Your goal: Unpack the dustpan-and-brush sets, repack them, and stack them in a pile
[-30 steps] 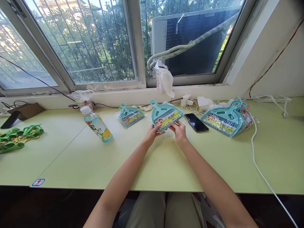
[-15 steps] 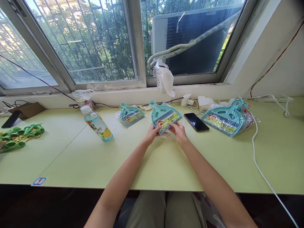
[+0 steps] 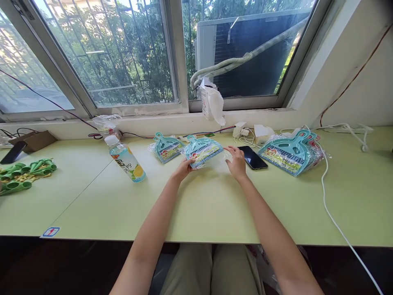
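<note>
A teal dustpan [image 3: 204,150] in a clear plastic wrapper, with a printed label, is gripped at its lower left corner by my left hand [image 3: 182,169]. Just off its right edge is my right hand [image 3: 236,161], open with its fingers apart; I cannot tell whether a fingertip touches the wrapper. Another wrapped teal dustpan [image 3: 167,148] lies on the table behind and to the left. To the right a stack of wrapped dustpans [image 3: 288,151] lies with handles pointing away from me.
A black phone [image 3: 254,158] lies beside my right hand. Left stands a drink bottle [image 3: 125,159] with a white cap. Green cone-shaped pieces [image 3: 27,174] are at the far left. A white cable [image 3: 331,213] runs over the table's front edge; chargers [image 3: 239,129] sit by the window.
My left hand has shifted left with the dustpan, which now tilts and sits lower left. My right hand has let go of its edge and moved slightly right, fingers spreading.
</note>
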The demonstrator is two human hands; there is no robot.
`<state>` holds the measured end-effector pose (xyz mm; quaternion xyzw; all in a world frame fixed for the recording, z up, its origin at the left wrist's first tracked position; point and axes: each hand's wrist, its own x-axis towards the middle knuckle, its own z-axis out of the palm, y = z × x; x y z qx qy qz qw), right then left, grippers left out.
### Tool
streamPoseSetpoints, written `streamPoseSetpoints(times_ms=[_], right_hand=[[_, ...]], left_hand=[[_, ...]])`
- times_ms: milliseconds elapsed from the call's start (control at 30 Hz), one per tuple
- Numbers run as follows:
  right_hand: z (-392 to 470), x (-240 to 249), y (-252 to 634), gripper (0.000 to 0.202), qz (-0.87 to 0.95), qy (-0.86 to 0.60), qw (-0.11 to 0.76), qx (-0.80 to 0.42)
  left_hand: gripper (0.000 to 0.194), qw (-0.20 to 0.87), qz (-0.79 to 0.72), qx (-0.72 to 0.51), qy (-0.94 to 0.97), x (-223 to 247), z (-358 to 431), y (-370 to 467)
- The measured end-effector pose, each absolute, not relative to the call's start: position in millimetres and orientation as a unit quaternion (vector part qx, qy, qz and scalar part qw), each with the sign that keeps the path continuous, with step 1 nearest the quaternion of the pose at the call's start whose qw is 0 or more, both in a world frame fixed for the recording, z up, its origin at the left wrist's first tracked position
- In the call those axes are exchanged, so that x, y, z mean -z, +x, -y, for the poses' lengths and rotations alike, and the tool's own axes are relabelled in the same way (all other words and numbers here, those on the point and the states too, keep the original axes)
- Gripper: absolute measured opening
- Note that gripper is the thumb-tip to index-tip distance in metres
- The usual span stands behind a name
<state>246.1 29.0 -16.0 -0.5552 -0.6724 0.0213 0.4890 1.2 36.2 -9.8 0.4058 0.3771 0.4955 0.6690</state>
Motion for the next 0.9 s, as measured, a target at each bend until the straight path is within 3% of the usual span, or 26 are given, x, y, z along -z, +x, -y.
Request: streamPoseSetpoints(times_ms=[200, 400, 567, 900], right_hand=[[-34, 17, 248, 0.015, 0.664, -0.518, 0.539, -0.028], [-30, 8, 250, 0.023, 0.677, -0.446, 0.572, -0.125], [-21, -1, 242, 0.026, 0.682, -0.414, 0.590, -0.122], [-18, 1, 240, 0.025, 0.683, -0.485, 0.539, 0.088]], left_hand=[[0.007, 0.688, -0.377, -0.449, 0.427, 6, -35, -4], [0.011, 0.723, -0.387, -0.366, 0.440, 5, -34, -14], [0.020, 0.727, -0.400, -0.339, 0.443, 4, -31, -14], [0.040, 0.738, -0.347, -0.297, 0.497, 12, -29, -11]])
